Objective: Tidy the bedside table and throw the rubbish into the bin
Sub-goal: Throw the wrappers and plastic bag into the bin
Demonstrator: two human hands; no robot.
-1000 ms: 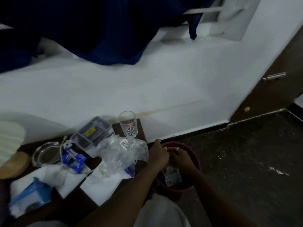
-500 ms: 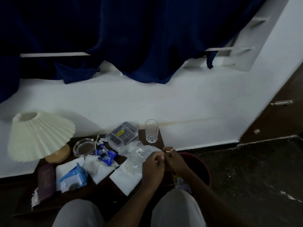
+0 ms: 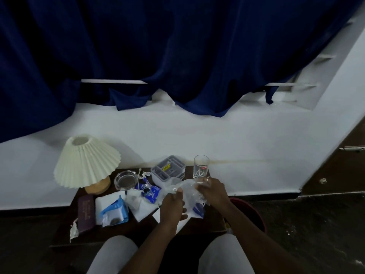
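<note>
The bedside table (image 3: 138, 228) stood against the white wall, with a pleated lamp (image 3: 87, 161) at its left rear. The red bin (image 3: 256, 210) stood on the floor just beside the table's right end, partly hidden by the right forearm.

Step in hand: collection of rubbish. A crumpled clear plastic bag (image 3: 187, 189) was held over the right half of the table. The left hand (image 3: 171, 204) gripped its left edge with curled fingers. The right hand (image 3: 212, 189) pinched its right side.

Items on the table, not yet cleared:
- a grey box (image 3: 167, 171) and white paper sheets (image 3: 107, 200);
- a blue packet (image 3: 115, 212) and a dark booklet (image 3: 86, 212);
- an ashtray (image 3: 125, 179) and a drinking glass (image 3: 201, 167), the glass just behind the right hand;
- a blue biscuit wrapper (image 3: 150, 192).

Next move, as judged: bunch the bag, carry it right, and release it over the bin. Keep clear of the glass, which would tip easily.
</note>
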